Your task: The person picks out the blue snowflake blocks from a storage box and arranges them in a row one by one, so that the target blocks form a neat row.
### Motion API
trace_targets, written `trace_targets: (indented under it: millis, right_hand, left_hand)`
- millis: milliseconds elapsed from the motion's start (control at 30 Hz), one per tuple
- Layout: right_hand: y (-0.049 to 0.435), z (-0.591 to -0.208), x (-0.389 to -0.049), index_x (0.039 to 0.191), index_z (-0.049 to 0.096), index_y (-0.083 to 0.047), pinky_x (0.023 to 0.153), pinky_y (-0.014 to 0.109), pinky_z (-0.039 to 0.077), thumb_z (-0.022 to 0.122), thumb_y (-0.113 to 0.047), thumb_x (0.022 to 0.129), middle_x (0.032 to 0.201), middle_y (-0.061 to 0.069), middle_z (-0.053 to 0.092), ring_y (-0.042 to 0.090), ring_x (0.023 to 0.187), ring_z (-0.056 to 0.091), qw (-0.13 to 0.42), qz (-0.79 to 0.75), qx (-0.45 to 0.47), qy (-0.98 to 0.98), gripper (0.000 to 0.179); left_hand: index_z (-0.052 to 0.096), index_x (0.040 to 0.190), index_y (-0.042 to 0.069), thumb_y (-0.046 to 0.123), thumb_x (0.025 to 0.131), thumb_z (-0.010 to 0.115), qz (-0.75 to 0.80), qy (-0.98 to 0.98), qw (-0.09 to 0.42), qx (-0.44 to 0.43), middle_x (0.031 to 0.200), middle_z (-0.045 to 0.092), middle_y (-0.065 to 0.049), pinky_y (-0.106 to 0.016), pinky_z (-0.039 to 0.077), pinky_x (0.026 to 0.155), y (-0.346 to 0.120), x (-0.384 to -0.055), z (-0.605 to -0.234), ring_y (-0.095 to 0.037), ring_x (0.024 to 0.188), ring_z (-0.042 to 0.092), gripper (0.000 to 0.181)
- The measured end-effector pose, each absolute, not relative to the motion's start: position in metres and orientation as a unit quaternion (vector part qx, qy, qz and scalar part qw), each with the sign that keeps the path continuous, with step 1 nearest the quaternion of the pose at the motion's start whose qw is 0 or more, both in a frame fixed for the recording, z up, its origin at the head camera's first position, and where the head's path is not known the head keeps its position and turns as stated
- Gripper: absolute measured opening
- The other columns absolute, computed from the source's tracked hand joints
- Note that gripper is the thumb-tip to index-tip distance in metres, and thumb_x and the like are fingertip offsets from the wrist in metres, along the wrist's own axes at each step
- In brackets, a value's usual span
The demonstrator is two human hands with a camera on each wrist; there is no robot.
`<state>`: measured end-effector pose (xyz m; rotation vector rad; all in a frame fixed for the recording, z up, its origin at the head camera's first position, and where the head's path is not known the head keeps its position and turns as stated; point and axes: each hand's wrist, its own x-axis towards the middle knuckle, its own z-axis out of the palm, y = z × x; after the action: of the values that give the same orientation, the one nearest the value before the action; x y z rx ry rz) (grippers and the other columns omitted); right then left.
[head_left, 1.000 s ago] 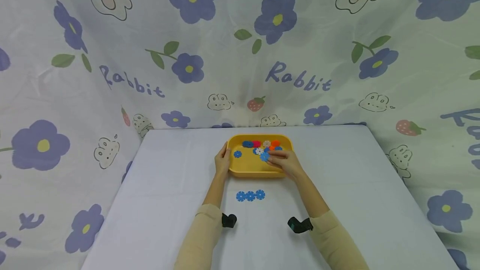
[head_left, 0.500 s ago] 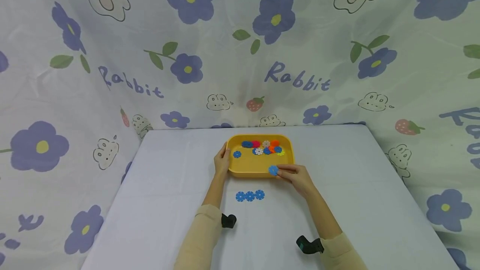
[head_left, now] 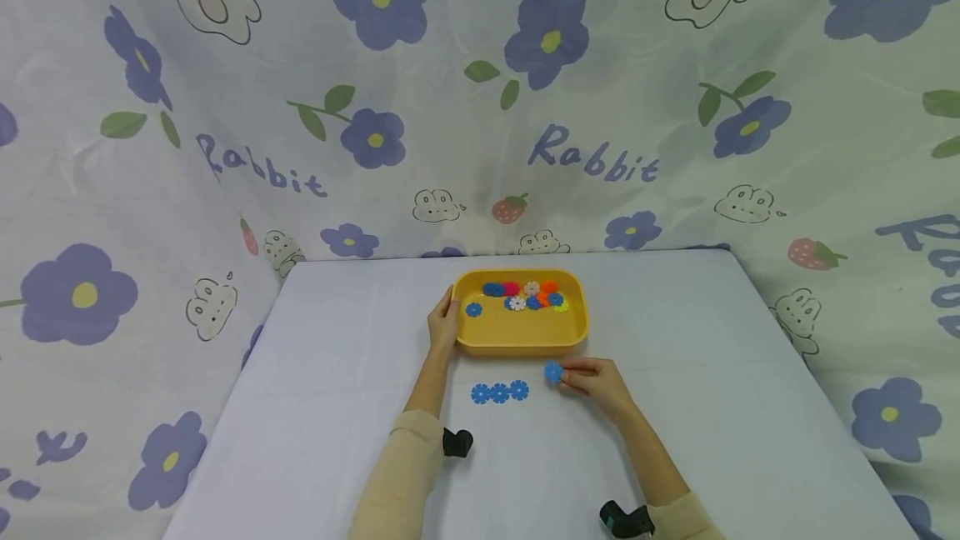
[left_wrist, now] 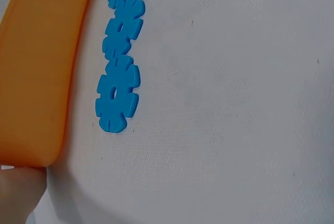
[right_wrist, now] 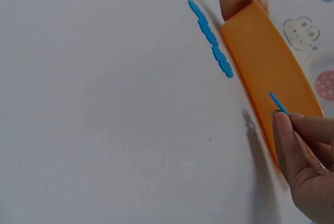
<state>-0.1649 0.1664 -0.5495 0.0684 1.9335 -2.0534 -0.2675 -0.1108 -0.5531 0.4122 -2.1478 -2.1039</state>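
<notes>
white table (head_left: 300,440) lies below; the right hand (head_left: 600,383) pinches one blue disc (head_left: 552,372) near the yellow tray (head_left: 517,333), the left hand (head_left: 442,326) grips this tray by its side.

Yellow tray (head_left: 510,329): plastic by the look, smooth walls, soft sheen. Row of joined blue discs (left_wrist: 123,27): moulded-looking plastic, smooth faces, satin highlights seen along the edges. Same plastic look noted on the held blue disc (head_left: 552,372). Table covered in white sheeting (head_left: 337,407), mostly matt; fine woven-like grain shown up close. Backdrop (head_left: 457,98) made of printed cloth, matt, lightly creased. Beige sleeves (head_left: 397,473) made of matt cloth. Wrist cameras (head_left: 457,442) cased in black, plastic-looking shells.
</notes>
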Motion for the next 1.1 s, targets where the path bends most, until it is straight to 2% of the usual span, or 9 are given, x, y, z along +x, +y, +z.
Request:
trace_targets:
  millis: [300,533,733,967,1100]
  right_hand:
    - [0.160,-0.560,-0.162,0.109,0.060,0.018,0.073,0.029,0.058,0.065,0.004,0.084,0.100,0.025,0.067,0.020,0.080,0.070,0.148,-0.685,0.052,0.711,0.029]
    - [0.154,-0.563,-0.161,0.107,0.063,0.014,0.071,0.028,0.058,0.065,0.001,0.084,0.097,0.022,0.069,0.022,0.079,0.070,0.148,-0.657,0.052,0.737,0.026]
    - [0.152,-0.562,-0.160,0.105,0.063,0.016,0.069,0.028,0.058,0.066,0.002,0.084,0.095,0.023,0.069,0.022,0.077,0.070,0.144,-0.657,0.032,0.739,0.026]
    - [0.142,-0.527,-0.150,0.105,0.059,0.021,0.073,0.035,0.058,0.061,0.008,0.085,0.096,0.030,0.066,0.031,0.080,0.070,0.158,-0.649,0.022,0.744,0.024]
    - [0.143,-0.543,-0.155,0.105,0.061,0.020,0.072,0.034,0.058,0.062,0.007,0.085,0.095,0.028,0.067,0.029,0.079,0.070,0.158,-0.649,0.022,0.744,0.024]
  left_hand:
    - [0.041,0.142,0.008,0.019,0.100,0.046,-0.695,-0.704,0.048,0.139,0.148,0.038,-0.009,-0.037,0.028,0.113,-0.111,-0.266,-0.552,-0.025,0.138,0.031,0.044]
    - [0.041,0.143,0.009,0.020,0.100,0.045,-0.693,-0.705,0.046,0.141,0.148,0.038,-0.007,-0.037,0.029,0.113,-0.111,-0.266,-0.552,-0.024,0.138,0.031,0.045]
    - [0.041,0.143,0.009,0.019,0.100,0.045,-0.689,-0.709,0.048,0.140,0.147,0.039,-0.008,-0.038,0.028,0.113,-0.111,-0.266,-0.552,-0.025,0.138,0.031,0.044]
    - [0.041,0.142,0.008,0.019,0.100,0.045,-0.696,-0.703,0.049,0.138,0.147,0.039,-0.008,-0.037,0.028,0.113,-0.111,-0.267,-0.553,-0.024,0.138,0.031,0.044]
    - [0.041,0.142,0.008,0.018,0.100,0.045,-0.698,-0.700,0.049,0.143,0.147,0.039,-0.008,-0.037,0.029,0.113,-0.110,-0.267,-0.552,-0.024,0.138,0.032,0.044]
